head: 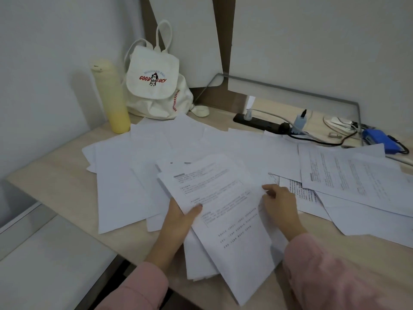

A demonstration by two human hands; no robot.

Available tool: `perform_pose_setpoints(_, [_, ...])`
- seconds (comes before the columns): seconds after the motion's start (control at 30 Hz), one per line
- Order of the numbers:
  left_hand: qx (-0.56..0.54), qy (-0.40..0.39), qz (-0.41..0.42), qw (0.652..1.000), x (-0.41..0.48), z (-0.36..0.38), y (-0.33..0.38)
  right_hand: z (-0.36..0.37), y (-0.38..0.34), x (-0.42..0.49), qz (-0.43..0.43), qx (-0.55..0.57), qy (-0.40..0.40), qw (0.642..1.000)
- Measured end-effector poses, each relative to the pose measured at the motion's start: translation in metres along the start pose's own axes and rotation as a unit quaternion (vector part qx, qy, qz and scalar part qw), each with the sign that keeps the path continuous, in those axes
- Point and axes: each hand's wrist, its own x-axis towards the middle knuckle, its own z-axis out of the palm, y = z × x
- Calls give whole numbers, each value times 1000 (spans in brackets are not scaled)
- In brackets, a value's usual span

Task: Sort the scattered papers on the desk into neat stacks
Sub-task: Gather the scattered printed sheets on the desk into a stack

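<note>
A loose bundle of printed sheets [225, 220] lies tilted in front of me over the desk's near edge. My left hand [181, 218] grips its left edge, thumb on top of the top page. My right hand [279, 202] rests on the bundle's right edge, fingers curled and touching the paper. Blank white sheets [125, 175] are strewn across the left and middle of the light wooden desk [55, 175]. More printed pages [353, 180] overlap each other on the right.
A pale yellow bottle [111, 97] and a white "Good Lucy" drawstring backpack [154, 86] stand at the back left corner. A black power strip [261, 124] with plugs and cables and a blue device [380, 139] lie at the back right. White walls close in behind.
</note>
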Motion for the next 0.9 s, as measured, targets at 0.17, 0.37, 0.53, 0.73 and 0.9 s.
perform_pose_setpoints(0.17, [43,20,67,997,-9,2,2,2,-2,9,33,-26,-55,998])
perform_pose_setpoints(0.37, [3,15,161,987,-15,-4,34,-38,-22,2,39,273,-130,952])
perform_pose_setpoints(0.53, [-35,-25,226,973,-13,-7,76,-76,-47,-7,-54,387,-100,915])
perform_pose_setpoints(0.73, [-43,-1,285,957,-2,0,120,-100,-72,-19,-150,434,-67,886])
perform_pose_setpoints(0.9, [-62,25,295,953,2,6,134,-100,-76,-20,-147,456,-55,876])
